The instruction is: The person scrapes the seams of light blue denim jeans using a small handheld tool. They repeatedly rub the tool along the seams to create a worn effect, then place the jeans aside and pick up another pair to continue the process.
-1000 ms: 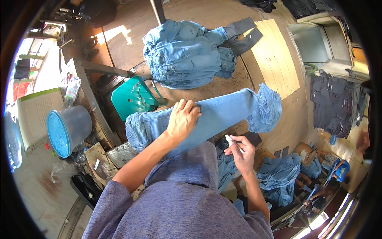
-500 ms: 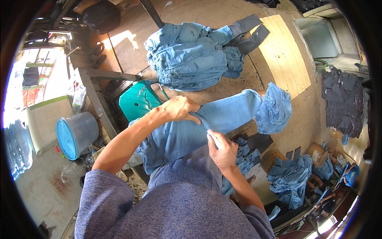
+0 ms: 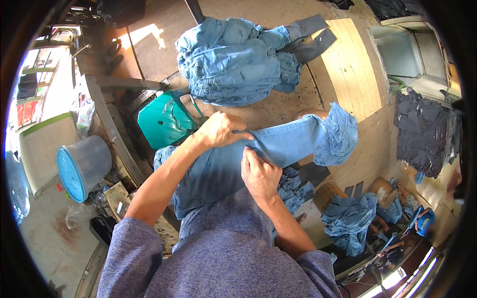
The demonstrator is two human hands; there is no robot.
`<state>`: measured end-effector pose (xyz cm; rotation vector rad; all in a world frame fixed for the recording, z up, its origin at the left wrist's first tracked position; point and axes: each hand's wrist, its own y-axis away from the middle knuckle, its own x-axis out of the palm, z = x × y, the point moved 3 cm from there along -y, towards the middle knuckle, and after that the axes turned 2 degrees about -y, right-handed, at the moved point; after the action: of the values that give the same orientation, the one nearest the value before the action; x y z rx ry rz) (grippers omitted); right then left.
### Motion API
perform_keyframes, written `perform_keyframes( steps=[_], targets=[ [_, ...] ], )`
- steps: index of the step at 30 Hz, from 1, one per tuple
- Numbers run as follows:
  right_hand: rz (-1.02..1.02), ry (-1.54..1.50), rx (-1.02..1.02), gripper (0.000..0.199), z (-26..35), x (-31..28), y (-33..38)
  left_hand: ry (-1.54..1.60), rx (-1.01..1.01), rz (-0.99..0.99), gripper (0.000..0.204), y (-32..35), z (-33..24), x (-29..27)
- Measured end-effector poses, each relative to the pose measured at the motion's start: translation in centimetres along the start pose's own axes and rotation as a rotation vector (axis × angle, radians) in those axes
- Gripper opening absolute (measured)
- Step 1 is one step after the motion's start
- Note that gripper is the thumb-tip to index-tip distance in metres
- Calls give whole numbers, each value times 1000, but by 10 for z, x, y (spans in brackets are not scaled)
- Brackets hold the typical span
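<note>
A pair of blue jeans (image 3: 293, 141) stretches across my lap, one leg reaching away to the right and its end bunched. My left hand (image 3: 221, 130) grips a pinched fold of the denim between thumb and fingers. Just below it, my right hand (image 3: 261, 176) is closed with its fingertips at the cloth beside my left thumb. The small white object it held a moment earlier is mostly hidden by the fingers now.
A heap of jeans (image 3: 233, 62) lies on the floor ahead, near a green plastic stool (image 3: 166, 119). A lidded bucket (image 3: 84, 166) stands at left. Dark garments (image 3: 427, 131) are piled at right. More denim (image 3: 350, 223) lies lower right, near another person's arm.
My right hand has moved left and up, bringing its fingertips to the fold by my left thumb. The left hand keeps its grip. The whole view has shifted slightly.
</note>
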<state>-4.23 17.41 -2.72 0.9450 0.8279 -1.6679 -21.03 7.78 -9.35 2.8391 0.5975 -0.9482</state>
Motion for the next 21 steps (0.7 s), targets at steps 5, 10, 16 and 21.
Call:
perform_keyframes(
  steps=[5, 10, 16, 21],
  targets=[
    [92, -9, 63, 9, 0, -12, 23, 23, 35, -40, 57, 2, 2, 4],
    [48, -68, 108, 6, 4, -30, 48, 25, 7, -45, 56, 3, 4, 6],
    [-91, -142, 59, 9, -9, -4, 18, 5, -27, -13, 53, 3, 2, 7],
    [-125, -83, 6, 10, -6, 1, 12, 47, -19, -35, 49, 4, 2, 5]
  ],
)
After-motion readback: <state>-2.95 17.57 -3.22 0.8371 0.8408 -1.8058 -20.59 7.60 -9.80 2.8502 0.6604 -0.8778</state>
